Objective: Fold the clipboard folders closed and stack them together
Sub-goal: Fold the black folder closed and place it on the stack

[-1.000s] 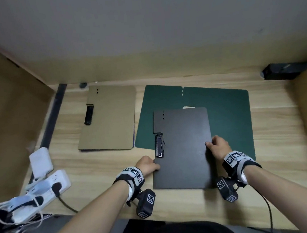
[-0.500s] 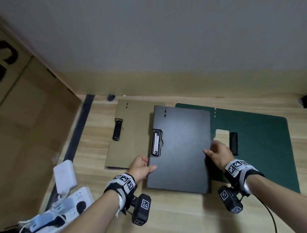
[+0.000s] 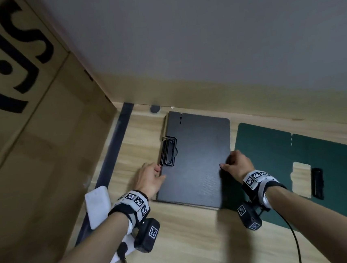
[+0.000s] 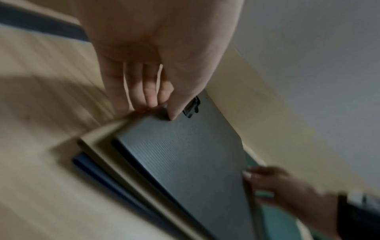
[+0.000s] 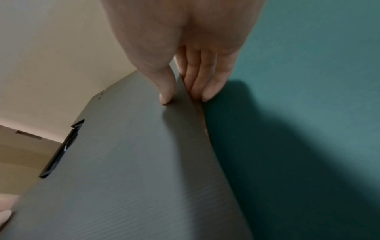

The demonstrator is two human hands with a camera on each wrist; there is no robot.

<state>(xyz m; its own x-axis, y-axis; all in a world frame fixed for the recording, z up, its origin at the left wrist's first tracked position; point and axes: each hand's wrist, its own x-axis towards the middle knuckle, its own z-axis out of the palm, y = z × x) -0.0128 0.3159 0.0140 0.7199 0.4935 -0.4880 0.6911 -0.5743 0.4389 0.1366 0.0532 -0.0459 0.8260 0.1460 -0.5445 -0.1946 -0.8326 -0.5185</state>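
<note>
A closed black clipboard folder (image 3: 196, 158) lies over the tan folder (image 3: 166, 121), which shows only as a thin strip at its left edge. In the left wrist view the tan folder (image 4: 115, 129) and a dark blue edge (image 4: 98, 172) peek out beneath the black folder (image 4: 185, 162). My left hand (image 3: 151, 177) pinches its left edge just below the metal clip (image 3: 169, 152). My right hand (image 3: 236, 164) pinches its right edge, thumb on top in the right wrist view (image 5: 166, 91). An open green folder (image 3: 299, 166) lies flat to the right, its clip (image 3: 317, 183) showing.
A cardboard box wall (image 3: 30, 124) stands close on the left, and a grey wall (image 3: 202, 43) runs along the back. A white adapter (image 3: 97, 204) and power strip lie at the wooden table's (image 3: 190, 246) left front. Cables trail from both wrist cameras.
Both hands have carried the black folder left and away, off the green folder and onto the tan one, which it now almost covers. My head view has tilted left.
</note>
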